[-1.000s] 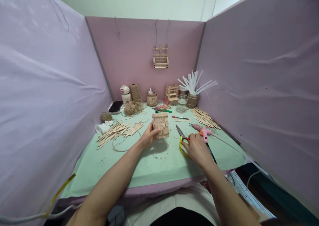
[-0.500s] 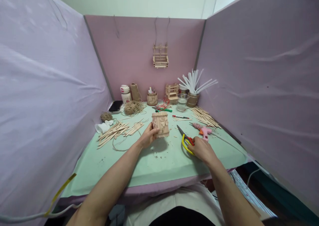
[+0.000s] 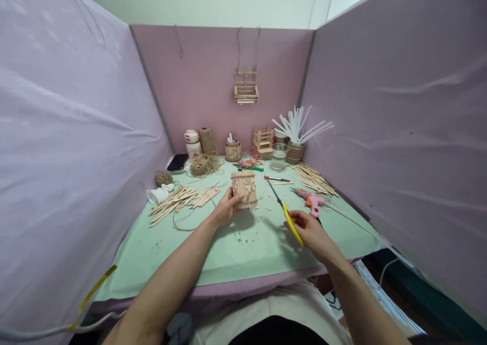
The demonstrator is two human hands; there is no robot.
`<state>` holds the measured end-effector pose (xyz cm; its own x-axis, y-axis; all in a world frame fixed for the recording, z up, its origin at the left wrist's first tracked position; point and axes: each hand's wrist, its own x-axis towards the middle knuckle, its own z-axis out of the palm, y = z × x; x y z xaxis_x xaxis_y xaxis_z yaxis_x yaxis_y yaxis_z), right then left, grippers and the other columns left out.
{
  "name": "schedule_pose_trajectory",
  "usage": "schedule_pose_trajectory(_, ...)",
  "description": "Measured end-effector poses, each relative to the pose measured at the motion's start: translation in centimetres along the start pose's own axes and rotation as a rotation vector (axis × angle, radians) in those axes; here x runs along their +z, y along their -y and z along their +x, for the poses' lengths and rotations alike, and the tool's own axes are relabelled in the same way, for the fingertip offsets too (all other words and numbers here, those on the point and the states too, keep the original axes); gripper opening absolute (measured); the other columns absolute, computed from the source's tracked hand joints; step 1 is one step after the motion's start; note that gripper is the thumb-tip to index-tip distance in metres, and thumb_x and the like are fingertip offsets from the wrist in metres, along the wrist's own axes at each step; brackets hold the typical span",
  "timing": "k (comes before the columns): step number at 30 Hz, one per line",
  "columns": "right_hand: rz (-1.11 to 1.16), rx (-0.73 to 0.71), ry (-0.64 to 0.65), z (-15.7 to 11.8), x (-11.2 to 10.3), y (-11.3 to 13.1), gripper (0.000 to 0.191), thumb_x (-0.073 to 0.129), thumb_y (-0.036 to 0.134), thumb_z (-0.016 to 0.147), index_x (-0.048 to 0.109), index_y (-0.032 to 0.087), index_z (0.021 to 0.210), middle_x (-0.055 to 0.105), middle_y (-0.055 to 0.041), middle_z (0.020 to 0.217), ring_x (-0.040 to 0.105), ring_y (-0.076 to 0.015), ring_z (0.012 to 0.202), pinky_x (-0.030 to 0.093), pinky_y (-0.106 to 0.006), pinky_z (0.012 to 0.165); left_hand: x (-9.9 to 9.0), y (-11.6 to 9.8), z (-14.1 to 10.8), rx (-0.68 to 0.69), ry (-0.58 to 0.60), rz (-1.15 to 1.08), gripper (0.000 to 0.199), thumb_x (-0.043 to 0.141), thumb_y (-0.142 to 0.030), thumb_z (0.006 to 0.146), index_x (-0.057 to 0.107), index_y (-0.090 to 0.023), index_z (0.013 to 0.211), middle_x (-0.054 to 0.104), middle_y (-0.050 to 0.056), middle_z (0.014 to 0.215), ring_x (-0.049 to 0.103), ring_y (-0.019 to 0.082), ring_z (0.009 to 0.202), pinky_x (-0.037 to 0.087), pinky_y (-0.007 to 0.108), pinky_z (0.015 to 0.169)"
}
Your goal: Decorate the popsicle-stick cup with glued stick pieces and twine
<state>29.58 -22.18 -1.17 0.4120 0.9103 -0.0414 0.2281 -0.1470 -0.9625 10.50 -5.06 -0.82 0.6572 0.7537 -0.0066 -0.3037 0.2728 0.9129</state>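
My left hand grips a small wooden stick cup with a braided rim and raised leaf-like shapes on its side, holding it upright above the table. My right hand is closed on yellow-handled scissors, whose dark blades point up and away toward the cup, apart from it. Beyond the right hand lies a pink glue gun. Brown scraps are scattered on the green cloth below the cup.
Wooden sticks lie at left, and another pile at right. Along the back stand a tangle of twine, a pen cup, a water cup and a pot of white glue sticks. Green-handled pliers and a red pen lie behind.
The scissors have been lifted off the table and turned edge-on in my right hand, their blades swinging slightly left. My left hand keeps the cup nearly in place.
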Motion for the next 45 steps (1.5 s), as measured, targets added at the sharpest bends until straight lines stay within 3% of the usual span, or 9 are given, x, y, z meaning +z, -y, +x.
schedule_pose_trajectory(7, -0.345, -0.196, -0.192, -1.1, -0.1, 0.9, 0.044, 0.067, 0.048, 0.067, 0.06, 0.018, 0.098, 0.056, -0.001, 0.075, 0.051, -0.0168, 0.066, 0.042, -0.028, 0.061, -0.2, 0.1, 0.3, 0.015, -0.017, 0.021, 0.071, 0.083, -0.032, 0.06, 0.046, -0.02, 0.119, 0.054, 0.017, 0.134, 0.057, 0.033, 0.117, 0.046, 0.051, 0.098)
schedule_pose_trajectory(15, -0.223, -0.091, 0.116, -1.9, 0.9, 1.1, 0.034, 0.057, 0.05, 0.077, 0.062, 0.017, 0.083, 0.054, 0.0001, 0.071, 0.048, -0.0153, 0.067, 0.038, -0.026, 0.061, -0.4, 0.9, 0.5, 0.13, -0.048, 0.22, 0.078, 0.084, -0.024, 0.059, 0.041, -0.02, 0.125, 0.049, 0.017, 0.138, 0.052, 0.029, 0.123, 0.039, 0.048, 0.105)
schedule_pose_trajectory(21, -0.178, -0.037, 0.101, -1.9, 1.4, 0.6, 0.034, 0.059, 0.05, 0.075, 0.06, 0.017, 0.081, 0.051, 0.0012, 0.069, 0.045, -0.0146, 0.066, 0.037, -0.025, 0.061, -0.9, 0.9, 0.8, 0.287, -0.109, 0.522, 0.099, 0.089, -0.02, 0.045, 0.035, -0.02, 0.129, 0.05, 0.015, 0.135, 0.047, 0.027, 0.127, 0.032, 0.041, 0.109)
schedule_pose_trajectory(30, -0.183, 0.002, 0.136, -2.7, 1.5, 1.0, 0.039, 0.057, 0.055, 0.074, 0.058, 0.017, 0.075, 0.046, 0.0029, 0.066, 0.042, -0.0128, 0.063, 0.034, -0.024, 0.058, -3.5, -0.4, 0.7, 0.26, -0.18, 0.77, 0.102, 0.09, -0.018, 0.034, 0.043, -0.019, 0.125, 0.053, 0.013, 0.127, 0.044, 0.033, 0.126, 0.028, 0.044, 0.108)
schedule_pose_trajectory(32, -0.229, 0.013, 0.166, -2.8, 1.1, 1.1, 0.04, 0.057, 0.056, 0.075, 0.057, 0.016, 0.073, 0.046, 0.0029, 0.065, 0.042, -0.0123, 0.062, 0.033, -0.024, 0.056, -4.0, -1.3, -0.3, 0.257, -0.27, 1.008, 0.089, 0.089, -0.024, 0.037, 0.051, -0.018, 0.118, 0.055, 0.014, 0.123, 0.045, 0.035, 0.123, 0.029, 0.048, 0.106)
schedule_pose_trajectory(34, -0.293, 0.029, 0.222, -2.9, 0.7, 1.2, 0.04, 0.056, 0.056, 0.077, 0.058, 0.016, 0.071, 0.048, 0.0026, 0.064, 0.042, -0.012, 0.06, 0.032, -0.024, 0.055, -4.3, -1.9, -1.4, 0.279, -0.38, 1.219, 0.058, 0.083, -0.03, 0.052, 0.06, -0.018, 0.104, 0.059, 0.012, 0.112, 0.049, 0.034, 0.114, 0.033, 0.049, 0.1)
schedule_pose_trajectory(37, -0.368, 0.04, 0.311, -2.7, 0.3, 1.6, 0.041, 0.057, 0.056, 0.077, 0.059, 0.016, 0.069, 0.05, 0.0019, 0.062, 0.043, -0.0117, 0.058, 0.033, -0.023, 0.052, -4.1, -2.2, -2.4, 0.376, -0.289, 1.355, 0.013, 0.069, -0.03, 0.072, 0.066, -0.02, 0.08, 0.062, 0.007, 0.089, 0.055, 0.026, 0.094, 0.04, 0.042, 0.09)
schedule_pose_trajectory(40, -0.399, 0.091, 0.378, -2.1, 0.1, 2.2, 0.044, 0.059, 0.059, 0.075, 0.058, 0.016, 0.067, 0.052, 0.0014, 0.059, 0.045, -0.0112, 0.054, 0.033, -0.022, 0.047, -3.2, -1.6, -2.5, 0.429, -0.204, 1.369, 0.009, 0.064, -0.027, 0.076, 0.07, -0.02, 0.078, 0.062, 0.006, 0.08, 0.055, 0.022, 0.084, 0.041, 0.037, 0.082)
schedule_pose_trajectory(45, -0.321, 0.278, 0.515, -0.7, -0.2, 3.2, 0.05, 0.059, 0.066, 0.074, 0.06, 0.016, 0.074, 0.052, 0.0024, 0.055, 0.047, -0.0095, 0.043, 0.038, -0.022, 0.04, -2.3, -0.7, -2.1, 0.458, -0.213, 1.36, 0.009, 0.064, -0.024, 0.076, 0.073, -0.022, 0.077, 0.062, 0.005, 0.078, 0.055, 0.022, 0.081, 0.041, 0.037, 0.08)
